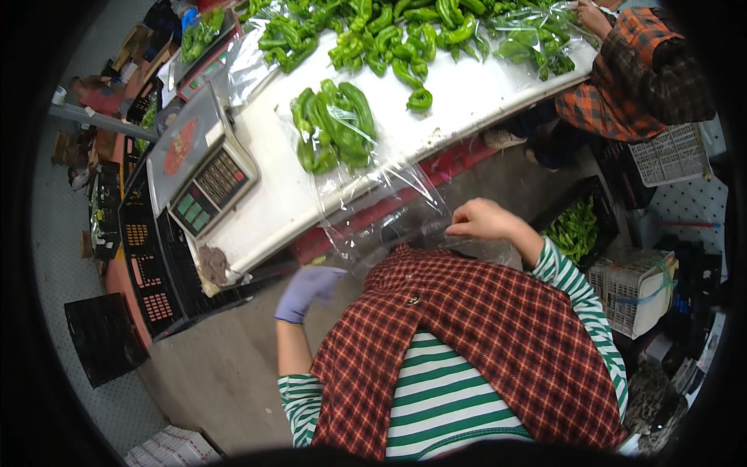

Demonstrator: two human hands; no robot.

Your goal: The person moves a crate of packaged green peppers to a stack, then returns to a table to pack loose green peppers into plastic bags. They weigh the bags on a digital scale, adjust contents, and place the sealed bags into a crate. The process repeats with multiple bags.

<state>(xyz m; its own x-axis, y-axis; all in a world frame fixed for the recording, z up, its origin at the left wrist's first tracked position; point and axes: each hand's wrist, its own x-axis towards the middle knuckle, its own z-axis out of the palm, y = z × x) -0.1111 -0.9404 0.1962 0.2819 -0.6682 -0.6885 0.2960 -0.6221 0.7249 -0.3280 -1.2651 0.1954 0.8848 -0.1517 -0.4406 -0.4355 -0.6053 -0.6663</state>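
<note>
A clear plastic bag point(402, 190) with green peppers point(335, 125) in its far end lies on the white table point(280, 204), its open end hanging over the near edge. My right hand point(481, 220), bare, pinches the bag's right side near its mouth. My left hand point(309, 289), in a lilac glove, is at the bag's lower left corner; its fingertips are blurred, so I cannot tell whether they grip the film. Loose green peppers point(402, 41) are heaped along the table's far side.
A scale point(204, 181) stands at the table's left end beside a brown cloth point(214, 264). At the upper right, a co-worker in a plaid garment point(630, 76) handles another bag of peppers point(528, 44). Crates, one holding peppers point(575, 227), stand at the right.
</note>
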